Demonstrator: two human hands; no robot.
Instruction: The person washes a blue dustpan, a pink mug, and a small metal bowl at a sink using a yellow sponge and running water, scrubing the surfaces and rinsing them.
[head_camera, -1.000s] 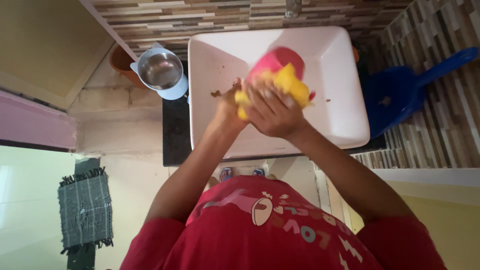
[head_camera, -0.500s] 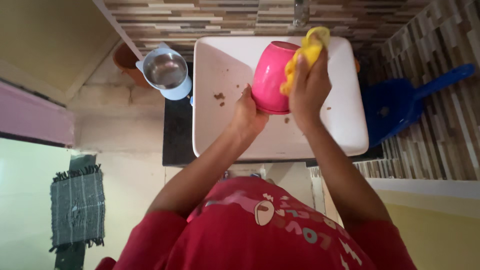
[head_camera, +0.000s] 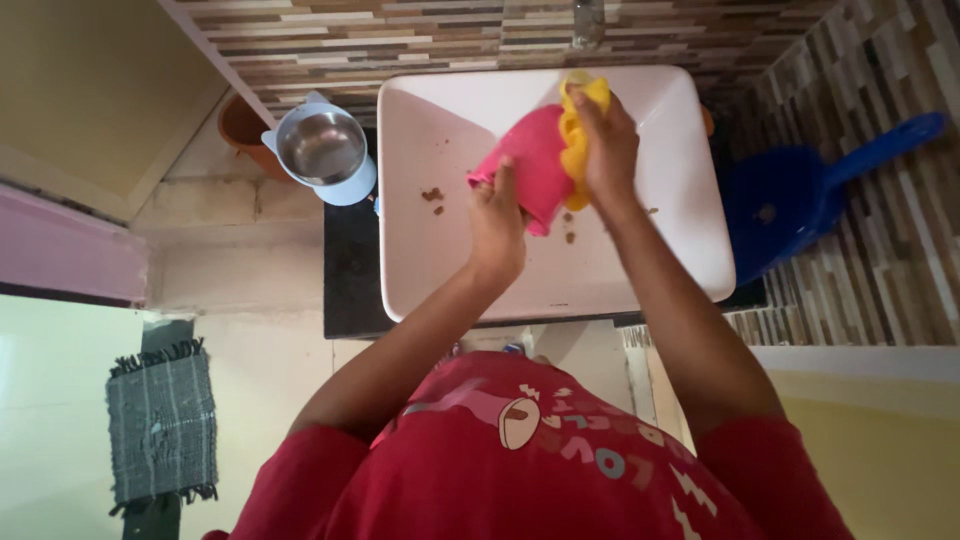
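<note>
A pink plastic cup (head_camera: 532, 170) is held tilted over a white square sink (head_camera: 660, 270). My left hand (head_camera: 497, 225) grips the cup at its rim and lower side. Against the cup's upper right side, my right hand (head_camera: 603, 150) presses a yellow sponge (head_camera: 577, 135). Brown food bits (head_camera: 433, 195) lie on the sink floor to the left of the cup and below it. A tap (head_camera: 588, 22) shows at the top edge, above the sink.
A steel bowl in a pale blue holder (head_camera: 322, 150) stands left of the sink, with a brown pot (head_camera: 240, 125) behind it. A blue long-handled scoop (head_camera: 800, 200) lies to the right. A grey mat (head_camera: 160, 425) lies on the floor at lower left.
The cup has tipped over to the left and lower in the sink. My right hand with the sponge has slid down along its right side. My left hand shifted to the rim.
</note>
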